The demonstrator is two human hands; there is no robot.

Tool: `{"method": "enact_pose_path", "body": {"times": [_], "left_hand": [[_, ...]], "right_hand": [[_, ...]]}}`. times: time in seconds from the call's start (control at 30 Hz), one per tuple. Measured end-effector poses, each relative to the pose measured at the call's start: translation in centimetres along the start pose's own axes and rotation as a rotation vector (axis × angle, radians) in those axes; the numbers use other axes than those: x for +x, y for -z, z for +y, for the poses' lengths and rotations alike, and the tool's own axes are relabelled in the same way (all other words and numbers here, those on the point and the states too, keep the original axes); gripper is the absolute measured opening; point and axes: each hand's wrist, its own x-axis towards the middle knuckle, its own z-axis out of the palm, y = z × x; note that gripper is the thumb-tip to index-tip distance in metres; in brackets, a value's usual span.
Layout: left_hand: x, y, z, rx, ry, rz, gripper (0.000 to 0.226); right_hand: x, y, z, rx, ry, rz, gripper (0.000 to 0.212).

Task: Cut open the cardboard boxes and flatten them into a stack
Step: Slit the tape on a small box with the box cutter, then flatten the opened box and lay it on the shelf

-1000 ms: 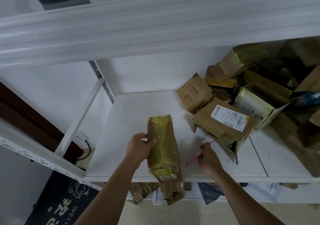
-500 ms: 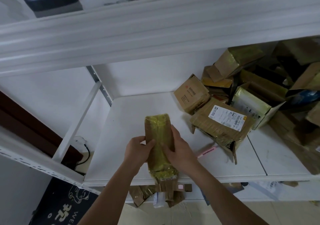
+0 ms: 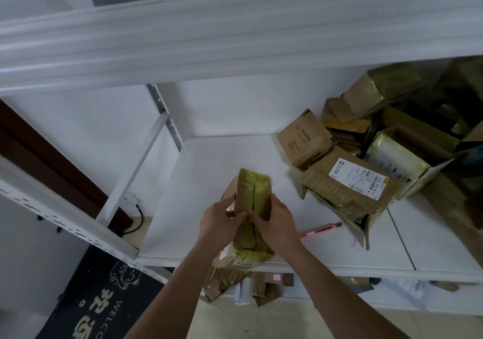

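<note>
- Both hands are on the box (image 3: 249,202), which sits at the front of the shelf (image 3: 224,155), its near end overhanging the edge. I judge the step in hand to be pulling the taped top apart along the slit down its middle.
- My left hand (image 3: 219,223) grips the left side, thumb curled over the top edge near the slit; the grip is clamped on cardboard, not just resting on it.
- My right hand (image 3: 274,223) does the same on the right side, fingers curled on the box, thumb close to the left one at the seam.
- To do it well I would keep both thumbs right at the slit and pull outward evenly, so the tape parts along the cut rather than tearing the cardboard.
- The yellow tape looks glossy and likely slippery, so I would press on bare cardboard where I can.
- The far end of the slit seems to be under tape; I cannot tell whether it is cut through. If it resists, the knife (image 3: 320,229) lies on the shelf just right of my right hand, within easy reach.
- I would draw the box back onto the shelf before pushing it flat, or it may tip off toward the cardboard scraps (image 3: 227,281) below.
- The pile (image 3: 366,155) of other boxes sits well to the right, clear of my elbows.
</note>
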Motion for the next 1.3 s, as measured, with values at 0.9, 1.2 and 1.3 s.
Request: {"method": "enact_pose_path", "body": {"times": [0.9, 1.2, 1.3], "left_hand": [[1.1, 4.1, -2.5, 0.163, -0.053, -0.024, 0.064], [1.6, 4.2, -0.5, 0.488, -0.077, 0.093, 0.034], [1.8, 5.4, -0.4, 0.260, -0.081, 0.037, 0.024]], "right_hand": [[0.1, 0.9, 1.2, -0.075, 0.354, -0.139, 0.052], [0.3, 1.0, 0.6, -0.288, 0.351, -0.115, 0.047], [0.1, 1.7, 0.7, -0.244, 0.340, -0.069, 0.041]]}}
